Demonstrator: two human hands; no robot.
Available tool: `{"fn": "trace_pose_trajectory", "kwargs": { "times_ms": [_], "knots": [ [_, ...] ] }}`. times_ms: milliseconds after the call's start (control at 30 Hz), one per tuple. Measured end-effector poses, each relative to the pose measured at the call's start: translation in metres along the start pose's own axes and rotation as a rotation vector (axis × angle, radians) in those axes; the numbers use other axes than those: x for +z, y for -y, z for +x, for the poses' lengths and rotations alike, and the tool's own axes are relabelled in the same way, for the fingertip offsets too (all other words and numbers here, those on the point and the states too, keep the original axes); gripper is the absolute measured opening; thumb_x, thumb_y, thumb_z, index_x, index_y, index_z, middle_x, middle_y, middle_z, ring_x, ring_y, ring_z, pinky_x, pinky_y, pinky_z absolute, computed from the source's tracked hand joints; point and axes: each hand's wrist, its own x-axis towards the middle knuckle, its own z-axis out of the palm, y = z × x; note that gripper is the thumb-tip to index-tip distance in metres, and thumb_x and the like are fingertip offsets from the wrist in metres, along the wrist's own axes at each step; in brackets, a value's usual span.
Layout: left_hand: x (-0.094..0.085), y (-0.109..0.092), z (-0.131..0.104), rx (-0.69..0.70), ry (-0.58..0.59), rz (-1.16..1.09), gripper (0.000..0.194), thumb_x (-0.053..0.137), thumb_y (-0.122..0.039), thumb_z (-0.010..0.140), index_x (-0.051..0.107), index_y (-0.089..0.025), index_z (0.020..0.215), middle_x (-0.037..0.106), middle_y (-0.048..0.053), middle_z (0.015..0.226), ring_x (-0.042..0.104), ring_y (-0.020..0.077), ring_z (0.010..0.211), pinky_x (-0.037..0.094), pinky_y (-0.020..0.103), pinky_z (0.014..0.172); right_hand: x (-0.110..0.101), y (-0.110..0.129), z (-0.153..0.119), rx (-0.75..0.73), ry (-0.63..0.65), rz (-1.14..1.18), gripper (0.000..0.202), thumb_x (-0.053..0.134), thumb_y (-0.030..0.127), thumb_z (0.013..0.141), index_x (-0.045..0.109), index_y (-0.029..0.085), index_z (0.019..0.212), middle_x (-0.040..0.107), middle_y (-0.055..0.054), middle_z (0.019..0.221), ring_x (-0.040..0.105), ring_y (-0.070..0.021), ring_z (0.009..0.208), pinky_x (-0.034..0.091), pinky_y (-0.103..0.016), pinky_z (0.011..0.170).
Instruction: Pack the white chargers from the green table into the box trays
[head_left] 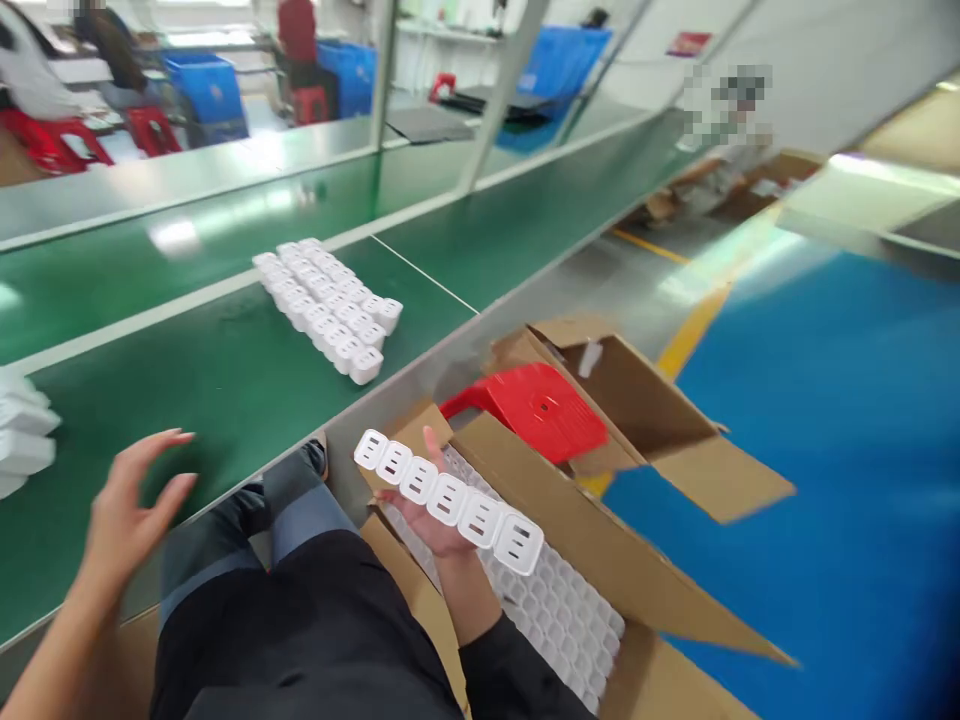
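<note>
My right hand (442, 525) holds a straight row of several white charger housings (448, 500), small rounded blocks with dark slots in their faces. The palm and fingers are behind and under the row, partly covered by it. Below that hand stands an open cardboard box (570, 520) holding many white pieces in tight rows. My left hand (131, 510) hovers over the green conveyor belt (187, 420), thumb and fingers apart, with nothing in it. Farther along the belt lies a block of similar white housings (322, 305) in several rows.
More white pieces (22, 435) sit at the belt's left edge. A red plastic stool (544, 405) and another open carton (637, 390) stand beyond my box. A co-worker (727, 150) is at the far right of the belt; others sit behind it near blue bins (206, 90).
</note>
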Motion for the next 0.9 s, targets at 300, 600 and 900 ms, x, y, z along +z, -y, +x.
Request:
{"fn": "trace_pose_trajectory", "kwargs": {
  "times_ms": [300,600,900],
  "knots": [
    [-0.040,0.019,0.006,0.241,0.018,0.027,0.071,0.066,-0.062,0.084,0.044,-0.028,0.142,0.049,0.013,0.146,0.044,0.0331,0.137,0.040,0.050,0.112,0.196,-0.099,0.075,0.382,0.629,0.026,0.097,0.074,0.072,0.062,0.040,0.039,0.147,0.056,-0.007,0.141,0.050,-0.0324,0.131,0.044,-0.051,0.102],
    [-0.088,0.114,-0.077,-0.147,-0.116,-0.015,0.060,0.051,-0.068,0.090,0.057,-0.023,0.131,0.068,0.009,0.115,0.065,0.0237,0.098,0.049,0.034,0.083,0.278,-0.194,0.078,0.747,0.800,-0.040,0.076,0.083,0.058,0.061,0.062,0.030,0.129,0.069,-0.007,0.123,0.063,-0.0286,0.107,0.044,-0.056,0.104],
    [-0.127,0.132,-0.102,-0.294,0.021,0.398,0.050,0.060,-0.062,0.088,0.063,-0.026,0.124,0.071,0.006,0.106,0.067,0.0231,0.089,0.046,0.030,0.071,0.298,-0.217,0.101,0.525,0.511,-0.388,0.045,0.086,0.038,0.059,0.074,0.022,0.099,0.074,-0.005,0.097,0.067,-0.0237,0.090,0.055,-0.033,0.070]
  ]
}}
